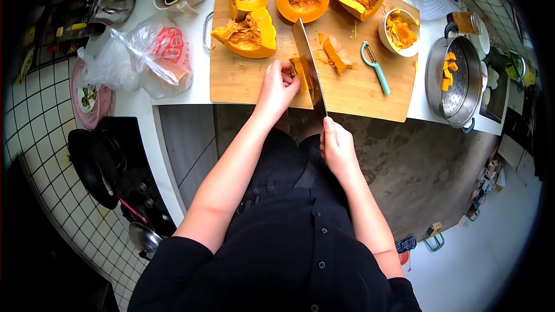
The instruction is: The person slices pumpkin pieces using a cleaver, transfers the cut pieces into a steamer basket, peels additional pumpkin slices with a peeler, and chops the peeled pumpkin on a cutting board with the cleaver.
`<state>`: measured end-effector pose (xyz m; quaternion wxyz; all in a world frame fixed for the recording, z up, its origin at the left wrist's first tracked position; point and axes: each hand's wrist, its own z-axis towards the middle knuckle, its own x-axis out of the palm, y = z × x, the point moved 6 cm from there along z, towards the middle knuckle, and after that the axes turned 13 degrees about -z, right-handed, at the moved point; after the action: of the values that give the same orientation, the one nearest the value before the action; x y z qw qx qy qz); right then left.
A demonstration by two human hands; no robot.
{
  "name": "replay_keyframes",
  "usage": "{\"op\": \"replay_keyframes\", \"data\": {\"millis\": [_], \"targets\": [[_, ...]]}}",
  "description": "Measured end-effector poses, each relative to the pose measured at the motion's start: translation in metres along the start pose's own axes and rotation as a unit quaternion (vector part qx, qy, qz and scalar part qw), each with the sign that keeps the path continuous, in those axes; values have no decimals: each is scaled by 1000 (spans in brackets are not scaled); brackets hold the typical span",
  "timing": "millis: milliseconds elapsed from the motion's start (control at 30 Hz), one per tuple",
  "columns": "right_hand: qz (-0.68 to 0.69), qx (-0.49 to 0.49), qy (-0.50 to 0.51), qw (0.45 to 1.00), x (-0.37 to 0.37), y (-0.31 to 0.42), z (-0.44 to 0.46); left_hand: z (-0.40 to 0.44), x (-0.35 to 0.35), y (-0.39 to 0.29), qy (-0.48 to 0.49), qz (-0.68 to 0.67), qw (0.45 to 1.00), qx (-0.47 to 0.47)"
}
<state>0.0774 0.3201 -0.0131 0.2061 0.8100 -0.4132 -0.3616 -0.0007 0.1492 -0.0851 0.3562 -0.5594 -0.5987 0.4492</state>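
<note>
Black buttoned shirt [277, 242] nearest, a person's right hand [338, 147] grips a broad metal knife [311, 69]; the left hand [278, 85] pinches an orange pumpkin piece [301, 75] beside it on a rectangular wooden board [243, 81], four pumpkin wedges [248, 34] beyond.

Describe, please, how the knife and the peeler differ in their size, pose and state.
The knife is gripped in the right hand, while the peeler lies on the cutting board with no hand on it. The knife is clearly longer and broader; the peeler is small and slim. The peeler shows a turquoise handle, whereas the knife's handle is mostly hidden by the hand.
</note>
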Motion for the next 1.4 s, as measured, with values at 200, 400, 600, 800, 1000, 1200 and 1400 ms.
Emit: {"op": "replay_keyframes", "data": {"millis": [200,400,600,800,1000,1200,1400], "targets": [[-9,5,3,1000,2,6,3,2,1,-1,6,1,1000,1],[-43,12,17,999,-2,16,9,5,1,10,16,-12,1000,-5],[-44,-12,8,999,9,6,29,5,1,13,28,-20,999,-19],[-56,-8,12,998,20,6,54,4,-2,10,25,5,1000,0],[-71,-41,-38,996,24,-1,53,-1,1,7,9,-17,1000,-12],[-265,-96,-89,955,-7,23,15,-5,-4,5,7,-5,1000,-3],[-343,-237,-236,878,-63,44,-36,-11,-35,-2,-35,-36,998,24]]}}
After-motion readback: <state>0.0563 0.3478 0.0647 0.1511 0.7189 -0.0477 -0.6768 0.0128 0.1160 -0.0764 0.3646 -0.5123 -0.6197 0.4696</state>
